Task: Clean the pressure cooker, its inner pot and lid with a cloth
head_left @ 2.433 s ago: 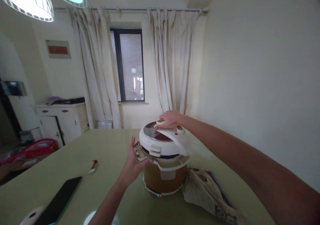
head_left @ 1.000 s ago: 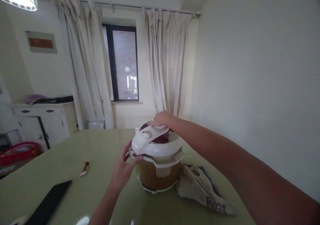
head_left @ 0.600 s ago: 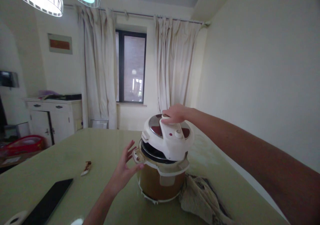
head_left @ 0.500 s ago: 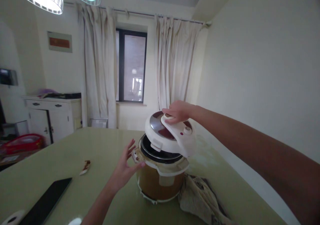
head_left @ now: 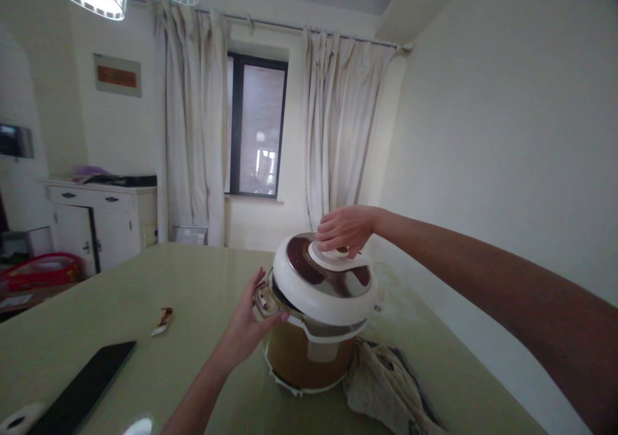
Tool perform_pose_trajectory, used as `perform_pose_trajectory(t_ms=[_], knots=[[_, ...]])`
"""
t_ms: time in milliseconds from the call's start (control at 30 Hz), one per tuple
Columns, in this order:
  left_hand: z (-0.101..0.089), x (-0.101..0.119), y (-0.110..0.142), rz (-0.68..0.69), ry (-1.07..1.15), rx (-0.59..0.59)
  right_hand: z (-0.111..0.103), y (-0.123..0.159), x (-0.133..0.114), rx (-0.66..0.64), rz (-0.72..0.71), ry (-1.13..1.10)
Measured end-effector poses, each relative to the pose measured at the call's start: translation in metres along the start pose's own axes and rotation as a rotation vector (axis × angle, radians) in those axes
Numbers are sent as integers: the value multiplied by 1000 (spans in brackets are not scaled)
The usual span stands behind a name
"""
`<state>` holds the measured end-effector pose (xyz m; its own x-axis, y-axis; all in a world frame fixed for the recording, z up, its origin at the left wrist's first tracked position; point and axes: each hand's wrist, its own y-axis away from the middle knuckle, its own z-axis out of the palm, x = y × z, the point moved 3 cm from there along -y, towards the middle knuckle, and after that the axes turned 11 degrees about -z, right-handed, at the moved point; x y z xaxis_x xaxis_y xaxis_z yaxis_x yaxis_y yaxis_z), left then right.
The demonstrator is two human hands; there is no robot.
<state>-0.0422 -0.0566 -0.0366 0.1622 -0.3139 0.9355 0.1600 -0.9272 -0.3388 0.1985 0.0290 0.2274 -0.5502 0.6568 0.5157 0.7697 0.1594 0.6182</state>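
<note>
An electric pressure cooker (head_left: 306, 358) with a golden-brown body stands on the table. Its white and dark-red lid (head_left: 318, 296) sits tilted over the pot, right side lower, and a dark gap shows at the left rim. My right hand (head_left: 345, 228) is closed round the knob on top of the lid. At the cooker's left side handle, my left hand (head_left: 248, 316) braces the pot, thumb over the front rim and fingers behind. A crumpled grey-beige cloth (head_left: 381, 383) lies against the cooker's right base.
On the pale green table (head_left: 193, 280) lie a small brown-and-white scrap (head_left: 163, 320), a flat black slab (head_left: 87, 387) and a white roll (head_left: 22, 419). A white cabinet (head_left: 116, 222) and a red basket (head_left: 46, 271) stand beyond at left. The wall (head_left: 506, 165) runs along the right.
The lid has come down onto the pot and turned, its long handle arm swinging from the front toward the right. My left hand has shifted slightly and stays at the side handle.
</note>
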Motion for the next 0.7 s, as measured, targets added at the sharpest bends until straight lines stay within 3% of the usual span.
perform_pose_trajectory(t_ms=[233,433,600,700], knots=[[-1,-10,6,-33,71,-26,4,-26,4,-96,-21,-283],[-2,-7,6,-30,140,-20,7,-37,5,-57,-81,-150],[-1,0,7,-25,132,-92,10,-36,0,-27,28,-192],[-2,0,6,-36,76,-41,13,-35,-7,11,158,-304]])
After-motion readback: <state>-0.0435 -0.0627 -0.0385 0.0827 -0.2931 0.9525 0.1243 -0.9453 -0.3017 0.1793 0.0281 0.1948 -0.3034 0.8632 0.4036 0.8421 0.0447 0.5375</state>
